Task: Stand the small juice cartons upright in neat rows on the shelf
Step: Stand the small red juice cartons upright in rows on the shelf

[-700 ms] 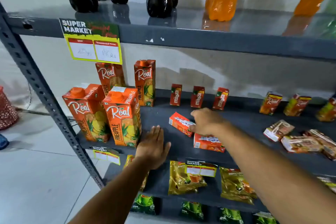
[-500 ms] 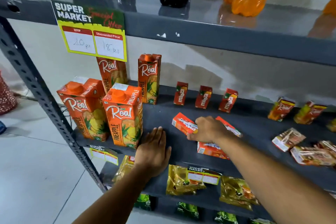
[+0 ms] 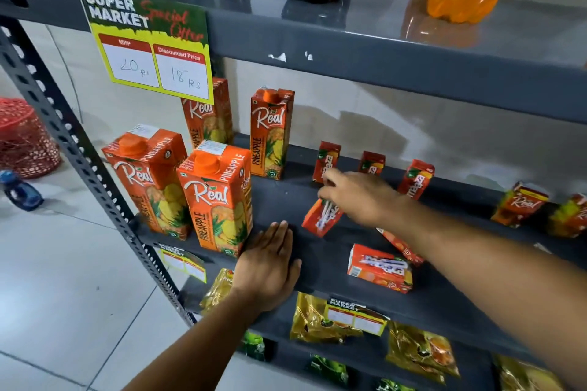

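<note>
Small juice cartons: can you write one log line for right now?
right hand: tilting small carton up | left hand: flat on shelf | lying carton: waiting

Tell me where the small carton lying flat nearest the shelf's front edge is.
In the head view, the flat small carton lies on the middle shelf near its front edge, right of the left hand and just below the right forearm.

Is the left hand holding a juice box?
No, the left hand lies flat and empty on the shelf; the right hand holds the small carton.
</note>
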`<action>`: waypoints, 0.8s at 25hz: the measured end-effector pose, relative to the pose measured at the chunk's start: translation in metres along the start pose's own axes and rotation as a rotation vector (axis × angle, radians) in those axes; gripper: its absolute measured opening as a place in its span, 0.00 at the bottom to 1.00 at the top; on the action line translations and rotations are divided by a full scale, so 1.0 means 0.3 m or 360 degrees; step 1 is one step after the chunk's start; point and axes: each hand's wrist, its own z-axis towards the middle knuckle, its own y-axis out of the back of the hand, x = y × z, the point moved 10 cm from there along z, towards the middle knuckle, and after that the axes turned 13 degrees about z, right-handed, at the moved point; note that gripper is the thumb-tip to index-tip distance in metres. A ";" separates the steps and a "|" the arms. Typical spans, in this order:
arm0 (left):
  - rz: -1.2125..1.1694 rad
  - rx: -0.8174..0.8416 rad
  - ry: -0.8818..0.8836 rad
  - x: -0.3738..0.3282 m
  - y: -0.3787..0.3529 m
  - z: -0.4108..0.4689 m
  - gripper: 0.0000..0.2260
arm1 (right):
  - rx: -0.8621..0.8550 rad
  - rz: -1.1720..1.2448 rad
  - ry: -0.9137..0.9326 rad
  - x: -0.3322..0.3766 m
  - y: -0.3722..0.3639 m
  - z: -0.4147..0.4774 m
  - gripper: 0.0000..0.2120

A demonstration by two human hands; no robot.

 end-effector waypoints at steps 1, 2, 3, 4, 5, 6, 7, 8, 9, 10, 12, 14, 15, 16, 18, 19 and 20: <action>0.0002 -0.0013 0.0002 0.001 0.002 0.000 0.28 | 0.0029 -0.0174 0.0168 0.043 -0.001 0.006 0.14; -0.0005 -0.0010 0.0008 0.001 0.002 -0.001 0.28 | 0.0049 -0.0238 0.0260 0.066 -0.008 0.009 0.16; -0.0009 -0.0014 0.0013 0.000 0.002 -0.003 0.28 | 0.0077 -0.0329 0.0345 0.089 -0.013 0.011 0.18; -0.0010 -0.0022 0.0016 0.000 0.003 -0.006 0.28 | 0.0078 -0.0357 0.0342 0.102 -0.009 0.014 0.18; -0.0006 -0.0035 0.0019 -0.002 0.006 -0.006 0.28 | 0.0040 -0.0387 0.0414 0.130 0.000 0.007 0.16; -0.0004 -0.0044 0.0025 -0.002 0.009 -0.006 0.28 | 0.0070 -0.0448 0.0523 0.156 -0.017 0.001 0.14; -0.0006 -0.0048 0.0032 -0.001 0.013 -0.005 0.28 | 0.0161 -0.0461 0.0559 0.169 -0.035 -0.004 0.13; -0.0004 -0.0051 0.0039 -0.001 0.016 -0.007 0.28 | 0.0233 -0.0494 0.0555 0.168 -0.043 -0.003 0.13; 0.0002 -0.0057 0.0037 -0.003 0.018 -0.008 0.28 | 0.0236 -0.0509 0.0551 0.170 -0.034 -0.005 0.15; 0.0008 -0.0058 0.0033 -0.005 0.020 -0.009 0.28 | 0.0228 -0.0575 0.0594 0.170 -0.019 -0.011 0.17; 0.0003 -0.0057 0.0038 -0.002 0.020 -0.007 0.28 | 0.0198 -0.0554 0.0598 0.152 0.015 -0.020 0.24; 0.0002 -0.0071 0.0050 0.000 0.022 -0.008 0.28 | 0.0218 -0.0476 0.0549 0.131 0.038 -0.024 0.35; 0.0006 -0.0072 0.0051 -0.001 0.024 -0.009 0.28 | 0.0251 -0.0447 0.0544 0.126 0.042 -0.020 0.35; 0.0006 -0.0071 0.0047 -0.003 0.025 -0.009 0.28 | 0.0259 -0.0394 0.0539 0.126 0.047 -0.013 0.34; 0.0001 -0.0077 0.0046 -0.002 0.024 -0.009 0.28 | 0.0285 -0.0311 0.0559 0.145 0.037 -0.002 0.30; 0.0003 -0.0080 0.0046 -0.001 0.022 -0.009 0.28 | 0.0284 -0.0305 0.0568 0.152 0.031 0.001 0.28; 0.0005 -0.0083 0.0045 -0.001 0.021 -0.010 0.28 | 0.0286 -0.0314 0.0557 0.158 0.031 0.003 0.28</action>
